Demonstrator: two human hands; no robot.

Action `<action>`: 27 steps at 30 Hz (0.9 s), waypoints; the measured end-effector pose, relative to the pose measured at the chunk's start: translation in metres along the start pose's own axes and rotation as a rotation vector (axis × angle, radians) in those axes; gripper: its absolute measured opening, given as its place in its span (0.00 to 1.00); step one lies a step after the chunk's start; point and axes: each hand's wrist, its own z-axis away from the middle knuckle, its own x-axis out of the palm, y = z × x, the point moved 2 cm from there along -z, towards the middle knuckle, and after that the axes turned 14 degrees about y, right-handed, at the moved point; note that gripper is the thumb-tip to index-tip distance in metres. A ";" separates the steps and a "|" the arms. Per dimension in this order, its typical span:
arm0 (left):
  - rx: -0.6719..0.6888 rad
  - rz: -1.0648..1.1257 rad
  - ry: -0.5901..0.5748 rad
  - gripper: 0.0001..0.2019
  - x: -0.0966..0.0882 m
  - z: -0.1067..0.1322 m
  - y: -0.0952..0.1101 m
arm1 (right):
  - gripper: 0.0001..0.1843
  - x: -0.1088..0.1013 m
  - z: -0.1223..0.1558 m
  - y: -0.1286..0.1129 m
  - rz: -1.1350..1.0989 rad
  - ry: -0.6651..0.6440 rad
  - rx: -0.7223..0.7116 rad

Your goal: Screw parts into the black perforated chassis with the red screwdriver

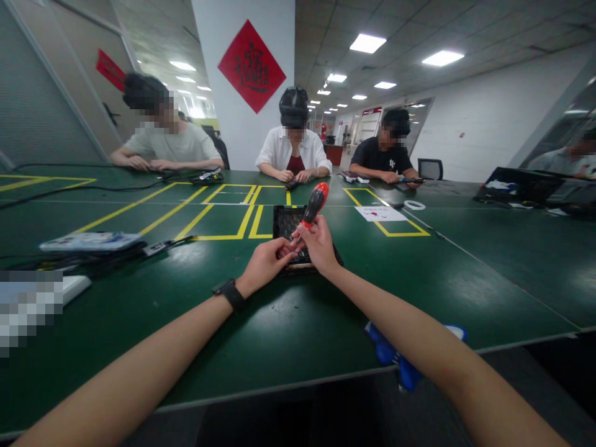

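Observation:
My right hand (322,247) is closed round the lower end of a screwdriver (317,203) with a red and black handle. The handle leans up and away to the right, its shaft pointing down between my hands. Close by, my left hand (266,264) pinches its thumb and fingers together near the screwdriver's tip; what they hold is too small to make out. Under both hands lies an open black case (283,217) with dark parts inside, partly covered by my fingers. A black watch (229,294) is on my left wrist.
Yellow tape (223,238) marks the green table (223,366). Left are a light-coloured flat box (90,241) and cables (162,247). Right are a paper sheet (380,214), a white ring (414,205) and, by the near edge, a blue object (384,347). Several people sit opposite.

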 end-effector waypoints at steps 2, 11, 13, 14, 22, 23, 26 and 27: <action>0.027 -0.026 0.008 0.10 -0.001 0.000 0.000 | 0.16 0.000 0.000 0.001 -0.001 -0.007 0.011; 0.078 0.006 0.006 0.10 -0.001 -0.001 -0.003 | 0.17 -0.003 -0.002 0.003 0.029 -0.005 0.044; 0.078 0.016 0.004 0.09 -0.001 0.000 -0.002 | 0.17 -0.003 -0.003 0.002 0.045 0.006 0.049; 0.072 0.025 0.003 0.09 -0.001 0.000 -0.002 | 0.16 -0.003 -0.003 0.002 0.048 0.012 0.049; -0.002 0.037 -0.002 0.10 0.002 0.001 -0.002 | 0.15 0.000 0.000 0.000 0.017 -0.003 0.023; -0.002 0.022 0.005 0.10 0.002 0.000 -0.002 | 0.15 0.000 0.000 -0.001 0.016 -0.004 0.026; -0.001 -0.011 0.011 0.11 0.003 0.000 -0.003 | 0.15 0.000 0.000 -0.001 0.011 -0.009 0.027; -0.001 -0.015 0.008 0.12 0.003 0.000 -0.003 | 0.15 0.000 0.000 -0.001 0.010 -0.010 0.026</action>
